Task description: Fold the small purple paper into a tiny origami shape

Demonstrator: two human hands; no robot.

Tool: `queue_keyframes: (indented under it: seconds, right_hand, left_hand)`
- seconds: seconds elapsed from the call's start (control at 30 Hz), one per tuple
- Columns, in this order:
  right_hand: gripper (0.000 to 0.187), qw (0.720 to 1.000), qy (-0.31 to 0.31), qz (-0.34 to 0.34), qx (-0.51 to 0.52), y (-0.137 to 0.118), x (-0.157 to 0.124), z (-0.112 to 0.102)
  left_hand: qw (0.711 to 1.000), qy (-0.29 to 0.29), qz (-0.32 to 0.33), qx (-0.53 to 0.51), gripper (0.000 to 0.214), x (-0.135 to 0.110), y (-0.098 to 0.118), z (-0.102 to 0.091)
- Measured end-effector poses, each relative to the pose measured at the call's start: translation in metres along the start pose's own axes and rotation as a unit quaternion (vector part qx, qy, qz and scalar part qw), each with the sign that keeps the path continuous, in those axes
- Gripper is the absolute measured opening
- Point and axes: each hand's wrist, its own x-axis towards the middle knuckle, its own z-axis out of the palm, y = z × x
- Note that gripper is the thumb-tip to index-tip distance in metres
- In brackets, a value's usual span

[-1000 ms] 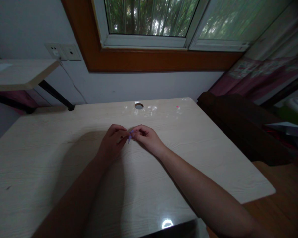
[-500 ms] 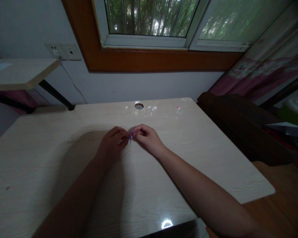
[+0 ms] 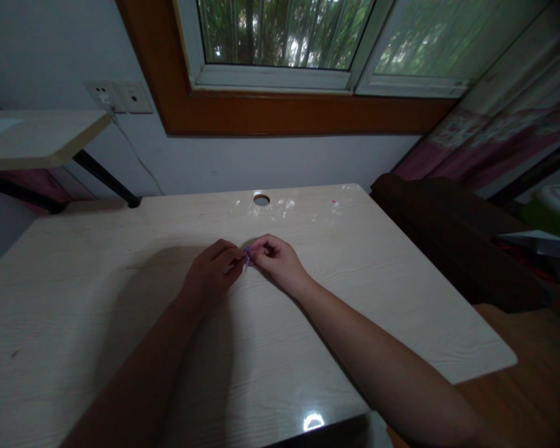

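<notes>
A small, thin purple piece (image 3: pixel 247 256) is pinched between my two hands over the middle of the desk. It looks like a strip of paper or ribbon, but its kind is too small to make out. My left hand (image 3: pixel 214 267) grips it from the left with thumb and fingertips. From the right, my right hand (image 3: pixel 280 261) pinches the same piece. The fingertips of both hands nearly meet and hide most of it; a narrow end points down toward me.
The pale wood-grain desk (image 3: pixel 373 298) has a round cable hole (image 3: pixel 262 200) near its back edge. A raised shelf (image 3: pixel 42 140) on black legs stands at the left. A tiny pink speck (image 3: pixel 333 201) lies far right. A dark edge (image 3: pixel 326 432) shows at the front.
Both hands stay in nearly the same place. The left fingers have shifted slightly, and the purple piece's lower end has turned a little to the right.
</notes>
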Motion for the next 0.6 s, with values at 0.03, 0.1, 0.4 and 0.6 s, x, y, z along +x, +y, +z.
queue_keyframes:
  seconds: [0.03,0.1,0.4,0.6]
  right_hand:
    - [0.016,1.0,-0.001,-0.001,-0.001,0.0008,0.0003,-0.0002]
    - [0.015,1.0,-0.001,-0.001,-0.01,0.0022,0.0008,-0.0006]
    - [0.02,0.999,-0.005,-0.014,-0.041,0.0041,0.0,-0.0016]
    - [0.02,0.997,-0.002,-0.039,-0.069,0.0019,-0.0022,-0.0007]
  left_hand:
    - [1.0,0.0,-0.002,0.001,0.01,0.0002,0.0001,-0.0001]
    - [1.0,-0.002,-0.006,0.002,0.009,0.0003,0.0005,-0.0003]
    - [1.0,-0.003,-0.013,-0.019,0.007,0.0002,0.0022,-0.0001]
    - [0.999,0.026,-0.033,-0.034,0.005,0.0037,0.0049,0.0003]
